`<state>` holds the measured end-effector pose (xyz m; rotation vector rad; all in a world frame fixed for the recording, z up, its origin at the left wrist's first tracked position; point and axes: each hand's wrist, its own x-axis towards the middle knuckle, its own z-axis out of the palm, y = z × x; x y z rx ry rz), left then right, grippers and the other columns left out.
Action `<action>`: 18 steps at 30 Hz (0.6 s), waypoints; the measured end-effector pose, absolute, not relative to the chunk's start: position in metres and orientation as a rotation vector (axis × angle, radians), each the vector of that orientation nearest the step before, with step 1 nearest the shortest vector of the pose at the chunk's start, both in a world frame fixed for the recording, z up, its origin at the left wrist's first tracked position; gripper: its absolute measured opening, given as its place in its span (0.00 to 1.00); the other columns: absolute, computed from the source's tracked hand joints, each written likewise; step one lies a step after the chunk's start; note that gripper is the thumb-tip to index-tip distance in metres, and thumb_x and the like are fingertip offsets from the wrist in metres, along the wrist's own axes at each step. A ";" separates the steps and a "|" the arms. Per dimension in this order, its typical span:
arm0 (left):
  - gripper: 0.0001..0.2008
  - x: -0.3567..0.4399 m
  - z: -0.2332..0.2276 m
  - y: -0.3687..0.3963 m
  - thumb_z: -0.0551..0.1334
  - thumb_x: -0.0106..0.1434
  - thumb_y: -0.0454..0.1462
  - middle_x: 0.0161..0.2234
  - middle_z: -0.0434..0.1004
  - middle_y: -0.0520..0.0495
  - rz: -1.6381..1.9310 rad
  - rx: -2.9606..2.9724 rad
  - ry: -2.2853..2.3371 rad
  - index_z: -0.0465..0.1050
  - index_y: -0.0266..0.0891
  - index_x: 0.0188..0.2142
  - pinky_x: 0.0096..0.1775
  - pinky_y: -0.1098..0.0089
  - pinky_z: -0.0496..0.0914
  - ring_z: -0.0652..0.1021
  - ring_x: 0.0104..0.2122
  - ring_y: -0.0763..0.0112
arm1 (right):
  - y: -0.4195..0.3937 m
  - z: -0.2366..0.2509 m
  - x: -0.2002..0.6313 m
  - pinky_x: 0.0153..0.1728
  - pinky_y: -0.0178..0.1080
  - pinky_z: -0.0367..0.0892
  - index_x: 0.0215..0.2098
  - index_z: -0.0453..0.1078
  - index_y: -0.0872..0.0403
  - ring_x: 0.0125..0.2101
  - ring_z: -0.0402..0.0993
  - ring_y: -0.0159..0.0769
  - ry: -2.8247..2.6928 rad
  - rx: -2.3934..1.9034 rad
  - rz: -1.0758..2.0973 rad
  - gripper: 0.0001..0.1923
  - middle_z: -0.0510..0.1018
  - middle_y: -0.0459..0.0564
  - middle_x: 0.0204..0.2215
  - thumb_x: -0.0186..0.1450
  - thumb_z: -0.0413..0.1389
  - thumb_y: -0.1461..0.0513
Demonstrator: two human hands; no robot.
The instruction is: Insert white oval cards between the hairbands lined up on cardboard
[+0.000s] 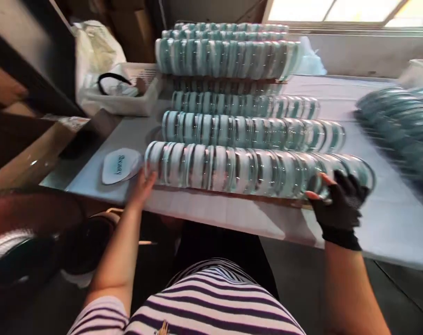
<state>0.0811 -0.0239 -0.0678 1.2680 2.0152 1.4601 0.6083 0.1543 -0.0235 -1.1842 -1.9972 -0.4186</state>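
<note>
A long row of clear round lidded jars (253, 170) with pale blue labels lies on its side along the table's near edge. My left hand (143, 184), bare, presses flat against the row's left end. My right hand (339, 204), in a black fingerless glove, presses against the right end. Both hands squeeze the row between them. A loose oval label or lid (117, 166) lies on the table just left of my left hand.
Several more rows of the same jars (249, 130) are stacked behind, rising toward the window. Another blurred pile of jars (399, 125) sits at the right. A white tray (127, 95) with a black band stands at the back left. The white table's edge (232, 216) runs across.
</note>
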 end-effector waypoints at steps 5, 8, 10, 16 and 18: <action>0.50 0.067 -0.051 -0.013 0.58 0.58 0.66 0.72 0.46 0.35 1.681 1.317 1.846 0.51 0.42 0.70 0.68 0.52 0.53 0.54 0.70 0.51 | 0.159 0.036 0.511 0.53 0.54 0.67 0.46 0.79 0.45 0.48 0.76 0.51 -1.883 -1.019 -0.259 0.19 0.81 0.57 0.40 0.67 0.53 0.46; 0.40 0.058 -0.043 0.005 0.55 0.65 0.60 0.73 0.46 0.40 1.779 1.369 1.642 0.52 0.46 0.70 0.68 0.54 0.52 0.52 0.71 0.56 | 0.161 0.078 0.402 0.47 0.47 0.69 0.36 0.79 0.52 0.40 0.77 0.44 -2.308 -0.897 0.010 0.20 0.80 0.56 0.34 0.70 0.49 0.50; 0.32 0.056 -0.042 0.018 0.54 0.69 0.55 0.71 0.52 0.43 1.730 1.408 1.519 0.58 0.46 0.67 0.69 0.56 0.50 0.53 0.71 0.60 | 0.168 0.096 0.323 0.42 0.43 0.69 0.35 0.79 0.54 0.38 0.76 0.42 -2.582 -0.844 0.133 0.20 0.81 0.54 0.36 0.67 0.50 0.50; 0.23 0.060 -0.048 0.033 0.53 0.71 0.48 0.69 0.58 0.45 1.728 1.425 1.447 0.64 0.46 0.62 0.70 0.55 0.47 0.57 0.70 0.63 | 0.198 0.093 0.156 0.39 0.41 0.67 0.43 0.78 0.59 0.38 0.76 0.42 -3.306 -0.832 0.236 0.20 0.81 0.57 0.39 0.67 0.52 0.54; 0.24 0.061 -0.049 0.031 0.53 0.71 0.47 0.68 0.59 0.44 1.726 1.436 1.463 0.62 0.45 0.63 0.70 0.56 0.48 0.58 0.69 0.63 | 0.206 0.084 0.133 0.40 0.41 0.68 0.42 0.78 0.62 0.35 0.75 0.37 -3.456 -0.722 0.272 0.16 0.81 0.54 0.36 0.66 0.52 0.60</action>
